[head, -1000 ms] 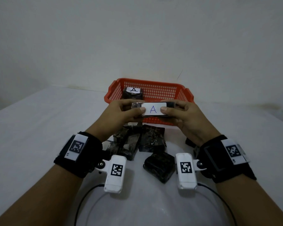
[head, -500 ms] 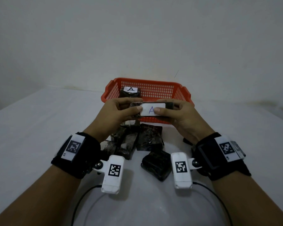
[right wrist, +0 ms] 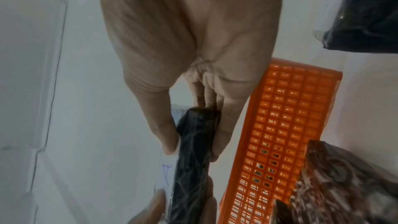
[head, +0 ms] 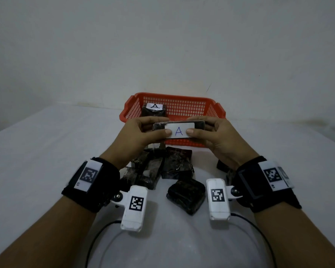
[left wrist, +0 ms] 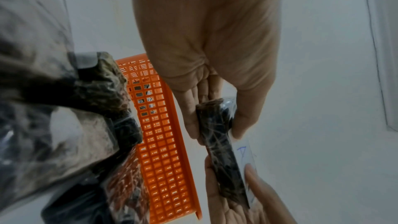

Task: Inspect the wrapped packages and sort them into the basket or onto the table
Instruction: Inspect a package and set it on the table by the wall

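Package [head: 179,130] labelled A sits above the basket's [head: 174,108] near rim, our left hand [head: 141,135] and right hand [head: 215,135] pinching its ends; slick wrap could slip, dropping it outside.

Glossy, crinkled clear film over a dark, rough-textured package [head: 179,126], with a smooth matt white paper label [head: 179,130]. Behind it, orange-red plastic mesh basket [head: 184,97], slightly shiny. Under it, matt white table [head: 37,151], like cloth. Matt black fabric wristbands [head: 104,182].
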